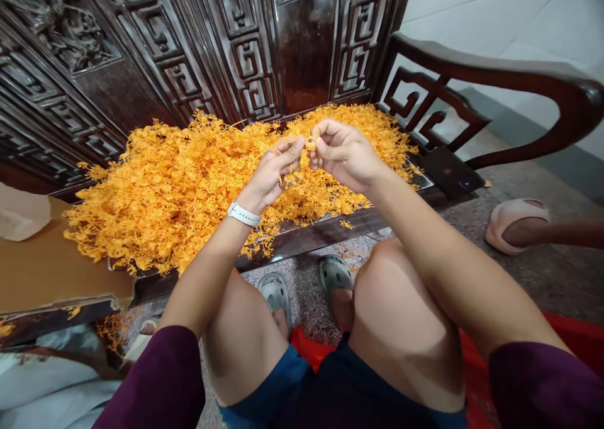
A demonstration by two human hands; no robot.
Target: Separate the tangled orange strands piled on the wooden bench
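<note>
A large heap of orange plastic-looking sprigs (189, 190), branched and tangled, covers the seat of a dark wooden bench. Above the right part of this heap my two hands meet. A small orange piece with a dark spot (311, 144) sits between their fingertips; its exact kind is too small to make out. My left hand (276, 171), with a pale band on the wrist, pinches it from the left, and thin orange strands show under the fingers. From the other side, my right hand (346, 155) grips it between thumb and curled forefinger.
The bench has a carved back (306, 58) and a curved armrest (519, 80). A dark phone (450, 171) lies at its right end. Cardboard (56, 259) lies on the left. Another person's foot in a pink shoe (512, 224) is at right. Orange bits litter the floor.
</note>
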